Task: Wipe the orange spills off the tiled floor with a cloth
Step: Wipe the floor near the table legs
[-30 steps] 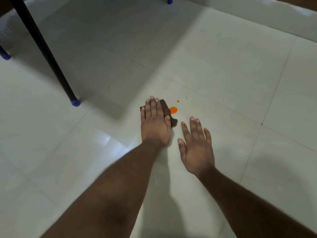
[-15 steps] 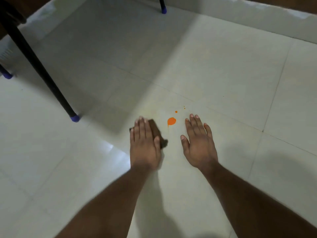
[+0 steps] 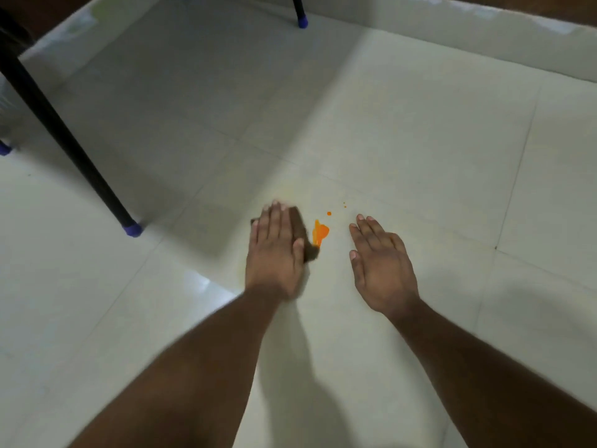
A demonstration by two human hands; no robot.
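Note:
My left hand lies flat with straight fingers on a brown cloth, pressing it onto the pale tiled floor. The cloth's right edge touches an orange spill, which is smeared into a streak. A small orange drop and two tiny specks sit just beyond it. To the right of the spill my right hand rests flat on the tiles, fingers straight, holding nothing. Most of the cloth is hidden under my left hand.
A black furniture leg with a blue foot stands on the floor to the left. Another blue-capped leg stands at the back near a low white wall skirting. A third blue foot shows at the left edge.
My left hand has slid the cloth back toward the spill, and the round orange drop is now smeared into a streak. My right hand has stayed flat on the floor.

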